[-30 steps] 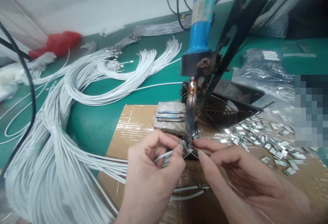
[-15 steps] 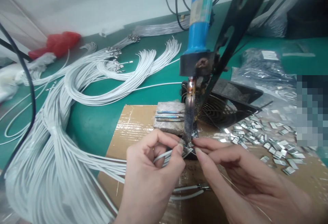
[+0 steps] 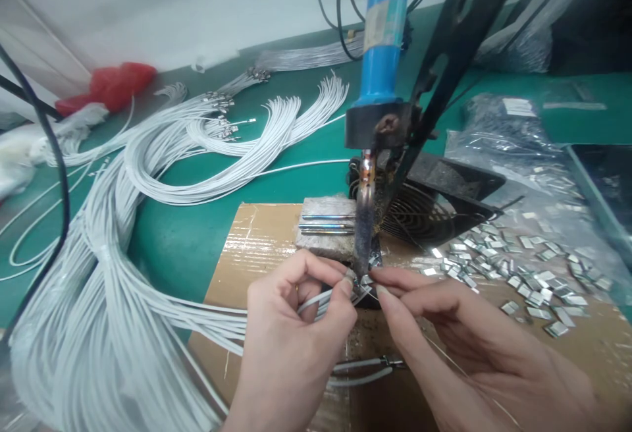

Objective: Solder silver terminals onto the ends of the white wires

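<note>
My left hand [image 3: 296, 333] is closed in a pinch on the ends of several white cables [image 3: 316, 301], just left of the iron's tip. Thumb and forefinger of my right hand [image 3: 459, 333] pinch a thin solder wire [image 3: 451, 361], whose length trails back under the palm. Between the fingertips sits a small shiny metal piece [image 3: 366, 280], right below the tip of the upright blue soldering iron [image 3: 385, 56]. Fingers partly hide the joint, so I cannot tell exactly what touches there. Two white cable ends [image 3: 363, 377] with dark tips lie beneath my hands.
A large white cable bundle [image 3: 106, 307] fills the left side. Loose metal pieces [image 3: 538, 287] are scattered at right on the cardboard [image 3: 251, 241]. Behind the iron are a black fan [image 3: 419, 211] and its dark slotted bracket [image 3: 444, 70]. A grey block [image 3: 326, 242] stands beside the tip.
Almost nothing differs. Both hands keep their grips beneath the iron's tip, and the view has shifted very slightly.
</note>
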The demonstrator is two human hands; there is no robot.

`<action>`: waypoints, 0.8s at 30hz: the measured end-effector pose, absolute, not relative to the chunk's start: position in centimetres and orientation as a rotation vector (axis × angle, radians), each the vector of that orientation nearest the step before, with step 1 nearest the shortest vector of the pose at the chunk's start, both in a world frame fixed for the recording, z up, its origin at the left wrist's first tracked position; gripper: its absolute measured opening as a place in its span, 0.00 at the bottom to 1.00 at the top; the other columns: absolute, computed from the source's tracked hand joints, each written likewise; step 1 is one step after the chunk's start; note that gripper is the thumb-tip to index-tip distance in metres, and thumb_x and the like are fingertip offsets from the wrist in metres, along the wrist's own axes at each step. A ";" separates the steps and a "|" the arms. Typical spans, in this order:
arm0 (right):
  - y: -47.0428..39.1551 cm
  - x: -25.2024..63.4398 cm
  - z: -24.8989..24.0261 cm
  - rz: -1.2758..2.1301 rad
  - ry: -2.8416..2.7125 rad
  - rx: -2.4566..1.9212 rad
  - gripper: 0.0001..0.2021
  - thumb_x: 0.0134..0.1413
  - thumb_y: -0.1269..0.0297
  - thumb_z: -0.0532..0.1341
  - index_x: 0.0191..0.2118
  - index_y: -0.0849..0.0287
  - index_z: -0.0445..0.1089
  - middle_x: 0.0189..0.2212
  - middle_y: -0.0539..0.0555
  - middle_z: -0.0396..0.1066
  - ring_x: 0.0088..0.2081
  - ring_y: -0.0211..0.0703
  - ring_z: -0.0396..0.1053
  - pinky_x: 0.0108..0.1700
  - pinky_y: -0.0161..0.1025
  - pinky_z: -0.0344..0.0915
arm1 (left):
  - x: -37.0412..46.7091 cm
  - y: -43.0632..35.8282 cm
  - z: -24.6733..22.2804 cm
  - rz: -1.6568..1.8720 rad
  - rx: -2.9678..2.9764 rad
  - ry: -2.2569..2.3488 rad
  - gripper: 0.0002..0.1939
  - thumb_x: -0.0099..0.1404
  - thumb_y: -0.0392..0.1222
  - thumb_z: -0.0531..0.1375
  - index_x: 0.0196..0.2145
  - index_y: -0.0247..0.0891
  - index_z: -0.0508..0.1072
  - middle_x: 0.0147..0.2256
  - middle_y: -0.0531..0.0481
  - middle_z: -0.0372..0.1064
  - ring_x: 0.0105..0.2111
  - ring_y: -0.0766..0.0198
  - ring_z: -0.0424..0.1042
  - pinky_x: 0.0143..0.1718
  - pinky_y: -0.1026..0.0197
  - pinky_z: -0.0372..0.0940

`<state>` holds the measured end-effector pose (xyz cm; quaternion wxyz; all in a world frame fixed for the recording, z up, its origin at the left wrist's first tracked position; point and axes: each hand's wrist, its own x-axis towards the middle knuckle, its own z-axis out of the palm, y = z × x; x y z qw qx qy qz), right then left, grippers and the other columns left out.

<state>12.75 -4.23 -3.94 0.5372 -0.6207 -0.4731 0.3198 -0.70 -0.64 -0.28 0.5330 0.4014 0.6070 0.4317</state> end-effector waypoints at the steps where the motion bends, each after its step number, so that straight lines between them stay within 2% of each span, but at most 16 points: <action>1: -4.2 12.7 -3.9 0.757 -1.129 -1.489 0.09 0.57 0.61 0.70 0.26 0.52 0.75 0.41 0.49 0.85 0.41 0.41 0.84 0.46 0.25 0.76 | -0.7 -0.6 -0.3 1.025 0.959 1.447 0.06 0.55 0.29 0.69 0.25 0.34 0.76 0.29 0.53 0.79 0.24 0.74 0.73 0.25 0.76 0.65; 7: -4.2 12.6 -3.9 0.730 -1.154 -1.481 0.09 0.57 0.60 0.70 0.28 0.50 0.75 0.42 0.47 0.84 0.41 0.38 0.84 0.47 0.22 0.74 | -0.8 -0.4 -0.1 1.017 1.002 1.463 0.06 0.57 0.30 0.69 0.26 0.35 0.76 0.29 0.53 0.78 0.23 0.74 0.70 0.24 0.76 0.64; 13: -4.2 12.7 -3.5 0.671 -1.149 -1.518 0.09 0.56 0.59 0.71 0.27 0.49 0.75 0.40 0.45 0.85 0.38 0.35 0.84 0.44 0.19 0.73 | -0.9 -0.6 0.0 1.017 1.037 1.484 0.06 0.58 0.31 0.68 0.25 0.35 0.76 0.30 0.52 0.79 0.25 0.72 0.72 0.24 0.74 0.65; 17: -4.2 12.3 -3.2 0.638 -1.122 -1.577 0.12 0.56 0.57 0.70 0.24 0.50 0.74 0.37 0.45 0.85 0.34 0.38 0.84 0.37 0.22 0.75 | -0.7 -0.6 -0.3 1.029 0.993 1.466 0.07 0.55 0.29 0.69 0.25 0.35 0.76 0.29 0.54 0.78 0.24 0.74 0.72 0.24 0.76 0.65; 20: -4.4 12.1 -3.2 0.666 -1.086 -1.607 0.12 0.56 0.58 0.69 0.23 0.50 0.74 0.37 0.45 0.85 0.35 0.38 0.83 0.38 0.23 0.75 | -0.7 -0.5 -0.5 1.018 0.976 1.447 0.07 0.55 0.28 0.68 0.24 0.35 0.75 0.29 0.54 0.78 0.25 0.72 0.74 0.27 0.75 0.67; 22: -4.6 12.3 -3.4 0.651 -1.104 -1.589 0.12 0.58 0.58 0.69 0.25 0.51 0.74 0.37 0.45 0.84 0.35 0.37 0.83 0.36 0.22 0.74 | -0.7 -0.6 -0.6 1.001 0.967 1.453 0.07 0.55 0.28 0.68 0.24 0.36 0.75 0.29 0.53 0.78 0.25 0.72 0.73 0.25 0.75 0.65; 24: -4.7 12.8 -3.7 0.584 -1.099 -1.620 0.08 0.59 0.55 0.69 0.31 0.50 0.75 0.35 0.46 0.83 0.33 0.35 0.81 0.34 0.21 0.72 | -0.7 -0.7 -0.6 0.984 0.963 1.465 0.07 0.55 0.28 0.69 0.25 0.35 0.75 0.30 0.53 0.78 0.24 0.73 0.71 0.24 0.75 0.64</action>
